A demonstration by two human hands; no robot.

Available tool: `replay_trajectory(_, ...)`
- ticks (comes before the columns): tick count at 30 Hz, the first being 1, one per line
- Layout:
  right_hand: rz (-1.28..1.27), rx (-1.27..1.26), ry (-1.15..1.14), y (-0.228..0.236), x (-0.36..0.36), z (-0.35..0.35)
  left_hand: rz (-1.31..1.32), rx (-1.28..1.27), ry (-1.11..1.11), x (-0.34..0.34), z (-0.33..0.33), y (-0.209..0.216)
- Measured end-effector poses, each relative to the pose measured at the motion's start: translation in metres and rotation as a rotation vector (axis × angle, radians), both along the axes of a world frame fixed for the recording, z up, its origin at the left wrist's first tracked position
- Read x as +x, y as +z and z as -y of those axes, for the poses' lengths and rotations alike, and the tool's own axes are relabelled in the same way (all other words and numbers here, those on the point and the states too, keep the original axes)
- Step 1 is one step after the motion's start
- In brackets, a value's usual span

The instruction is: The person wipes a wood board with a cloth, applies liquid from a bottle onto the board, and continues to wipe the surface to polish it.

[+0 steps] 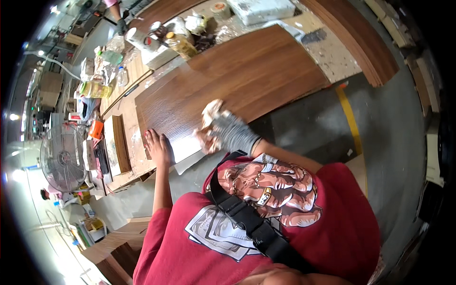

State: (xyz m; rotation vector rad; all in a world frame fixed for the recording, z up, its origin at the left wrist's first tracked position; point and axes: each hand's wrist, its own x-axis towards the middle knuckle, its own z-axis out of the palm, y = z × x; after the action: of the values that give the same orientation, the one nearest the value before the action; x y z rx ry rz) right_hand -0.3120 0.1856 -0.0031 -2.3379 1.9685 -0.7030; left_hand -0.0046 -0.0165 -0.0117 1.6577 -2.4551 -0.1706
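Observation:
A long brown wood-grain board (pixel 237 71) lies across the workbench in front of me. Bare and with fingers stretched out, my left hand (pixel 157 148) rests at the board's near left corner. My right hand (pixel 232 133) wears a grey glove and is closed around a crumpled pale rag (pixel 213 112). The rag is over the board's near edge, and part of it bunches out below my fingers. Light glares off the board's surface between my two hands.
Beyond the board stand a bottle of yellowish liquid (pixel 180 45), a white tub (pixel 137 39) and a white foam block (pixel 261 8). A stack of brown boards (pixel 356 38) lies at the far right. At the left are an orange box (pixel 96 129) and a standing fan (pixel 64 156).

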Motion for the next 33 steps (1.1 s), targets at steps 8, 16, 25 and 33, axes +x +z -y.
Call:
replay_trajectory(8,-0.184,-0.109,-0.221,0.029,-0.121,0.023,0.123,0.02,-0.048,0.047,-0.105,0.033)
replay_trajectory(16,-0.319,0.284,-0.69,-0.03,-0.229,0.1,-0.575,0.202,0.095,0.115,-0.172,0.02)
replay_trajectory(25,-0.347,-0.375,0.109,0.043,0.125,0.209,-1.424,0.796,0.563,0.135,-0.157,-0.033)
replay_trajectory(33,-0.128,-0.164,0.19,0.038,0.153,0.177,-1.7,0.906,0.446,0.096,-0.119,-0.041)
